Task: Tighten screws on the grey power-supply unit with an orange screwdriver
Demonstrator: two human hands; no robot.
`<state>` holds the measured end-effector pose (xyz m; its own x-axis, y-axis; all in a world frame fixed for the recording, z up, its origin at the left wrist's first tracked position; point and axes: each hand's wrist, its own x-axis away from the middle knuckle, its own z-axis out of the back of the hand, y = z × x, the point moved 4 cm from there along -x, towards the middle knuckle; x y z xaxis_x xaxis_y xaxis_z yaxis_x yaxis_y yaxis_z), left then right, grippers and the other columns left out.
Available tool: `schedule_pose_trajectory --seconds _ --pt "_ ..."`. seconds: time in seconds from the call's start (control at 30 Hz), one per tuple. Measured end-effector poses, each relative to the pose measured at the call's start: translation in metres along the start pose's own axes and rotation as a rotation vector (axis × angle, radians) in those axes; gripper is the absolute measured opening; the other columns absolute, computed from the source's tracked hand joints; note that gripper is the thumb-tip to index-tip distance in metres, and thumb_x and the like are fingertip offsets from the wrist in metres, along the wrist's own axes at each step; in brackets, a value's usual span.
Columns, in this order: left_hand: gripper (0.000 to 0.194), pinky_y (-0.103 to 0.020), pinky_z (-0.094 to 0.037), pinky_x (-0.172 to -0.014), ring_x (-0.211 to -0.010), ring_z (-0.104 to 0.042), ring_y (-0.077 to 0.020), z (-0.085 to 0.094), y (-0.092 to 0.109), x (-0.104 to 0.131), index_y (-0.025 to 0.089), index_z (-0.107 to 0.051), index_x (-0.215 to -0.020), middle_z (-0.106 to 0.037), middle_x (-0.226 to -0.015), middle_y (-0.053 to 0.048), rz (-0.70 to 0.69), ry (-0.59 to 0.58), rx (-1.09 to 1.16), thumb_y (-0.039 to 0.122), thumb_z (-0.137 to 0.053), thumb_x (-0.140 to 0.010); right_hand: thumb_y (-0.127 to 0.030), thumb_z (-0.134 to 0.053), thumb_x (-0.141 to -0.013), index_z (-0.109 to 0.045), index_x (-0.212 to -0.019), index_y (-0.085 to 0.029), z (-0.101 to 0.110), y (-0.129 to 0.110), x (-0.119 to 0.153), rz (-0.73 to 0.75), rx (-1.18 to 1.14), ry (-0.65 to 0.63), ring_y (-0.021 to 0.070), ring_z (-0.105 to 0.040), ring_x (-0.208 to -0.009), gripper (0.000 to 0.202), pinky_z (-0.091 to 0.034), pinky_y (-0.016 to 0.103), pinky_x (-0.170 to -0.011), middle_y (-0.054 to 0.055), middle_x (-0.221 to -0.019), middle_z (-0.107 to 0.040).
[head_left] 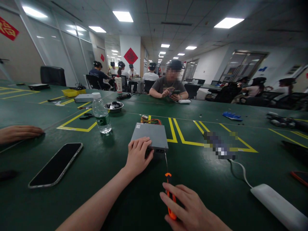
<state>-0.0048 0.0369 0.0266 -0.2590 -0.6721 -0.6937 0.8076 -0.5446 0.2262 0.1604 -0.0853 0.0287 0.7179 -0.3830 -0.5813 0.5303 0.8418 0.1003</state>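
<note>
A grey metal computer power supply (154, 133) lies on the green table in front of me, its bundle of coloured wires (151, 120) at the far side. My left hand (138, 155) grips its near left part, fingers over the top and thumb at the front face. In my right hand (189, 205) is a screwdriver (168, 175) with an orange and black handle, held loosely between thumb and fingers. Its thin shaft points away from me, and the tip meets the near right corner of the power supply. Whether it sits in a screw is too small to tell.
Left of the power supply stand a water bottle (102, 117), a metal bowl (115, 106) and a phone (56, 165). Another person's hand (20, 133) rests at the far left. A white power strip (276, 205) with a cable lies right. Across the table sits a person (166, 85).
</note>
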Motion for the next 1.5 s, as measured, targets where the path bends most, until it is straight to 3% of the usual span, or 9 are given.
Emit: schedule_pose_trajectory --seconds 0.1,0.27,0.4,0.7,1.0,1.23,1.5 --pt "0.026 -0.039 -0.030 -0.091 -0.110 -0.049 -0.0213 0.000 0.000 0.000 0.024 -0.052 -0.107 -0.058 -0.118 -0.004 0.001 0.001 -0.003 0.029 -0.053 -0.082 -0.028 -0.042 -0.093 -0.055 -0.109 -0.010 0.004 -0.001 -0.001 0.026 0.014 0.029 0.0179 -0.066 -0.077 0.027 -0.052 0.030 -0.066 0.018 -0.104 -0.065" --pt "0.026 -0.040 -0.029 -0.091 -0.111 -0.049 -0.0218 -0.001 0.000 0.001 0.024 -0.051 -0.107 -0.058 -0.119 -0.004 0.002 -0.001 -0.001 0.029 -0.052 -0.082 -0.033 -0.044 -0.093 -0.051 -0.107 -0.005 0.004 0.004 0.007 -0.009 0.025 0.095 0.0205 -0.063 -0.094 0.032 -0.052 0.029 -0.075 0.021 -0.103 -0.064" --pt "0.026 -0.041 -0.030 -0.091 -0.112 -0.048 -0.0224 -0.001 0.000 0.001 0.024 -0.051 -0.108 -0.057 -0.120 -0.004 0.006 -0.007 0.004 0.029 -0.051 -0.083 -0.033 -0.046 -0.091 -0.050 -0.107 -0.006 0.002 0.002 0.011 0.015 0.002 0.118 0.0201 -0.064 -0.091 0.031 -0.053 0.029 -0.074 0.021 -0.102 -0.065" --pt "0.026 -0.040 -0.029 -0.091 -0.112 -0.048 -0.0215 0.000 0.000 0.000 0.024 -0.051 -0.108 -0.058 -0.119 -0.004 -0.002 -0.002 -0.004 0.029 -0.051 -0.082 -0.032 -0.042 -0.093 -0.047 -0.110 -0.008 -0.008 -0.003 -0.001 0.029 -0.080 0.070 0.0199 -0.065 -0.089 0.030 -0.053 0.029 -0.075 0.021 -0.106 -0.063" --pt "0.026 -0.040 -0.029 -0.091 -0.112 -0.048 -0.0215 -0.001 0.000 0.001 0.024 -0.051 -0.108 -0.058 -0.120 -0.004 0.001 -0.001 -0.001 0.029 -0.052 -0.082 -0.031 -0.049 -0.089 -0.044 -0.114 -0.008 -0.013 0.000 -0.004 -0.003 -0.080 0.031 0.0203 -0.064 -0.094 0.034 -0.052 0.030 -0.079 0.020 -0.109 -0.062" --pt "0.026 -0.041 -0.029 -0.092 -0.112 -0.049 -0.0216 -0.001 0.000 0.001 0.024 -0.051 -0.108 -0.058 -0.120 -0.004 0.003 0.003 0.007 0.029 -0.052 -0.082 -0.033 -0.037 -0.095 -0.047 -0.109 -0.009 -0.012 -0.001 -0.008 0.009 -0.056 0.070 0.0194 -0.065 -0.089 0.030 -0.053 0.029 -0.075 0.019 -0.104 -0.064" --pt "0.026 -0.041 -0.029 -0.092 -0.112 -0.048 -0.0222 -0.001 0.001 0.001 0.024 -0.051 -0.108 -0.058 -0.120 -0.005 0.009 -0.001 0.015 0.029 -0.052 -0.082 -0.027 -0.043 -0.092 -0.052 -0.104 -0.007 -0.018 -0.005 -0.008 0.042 -0.044 0.057 0.0205 -0.065 -0.080 0.026 -0.054 0.031 -0.069 0.021 -0.103 -0.064"
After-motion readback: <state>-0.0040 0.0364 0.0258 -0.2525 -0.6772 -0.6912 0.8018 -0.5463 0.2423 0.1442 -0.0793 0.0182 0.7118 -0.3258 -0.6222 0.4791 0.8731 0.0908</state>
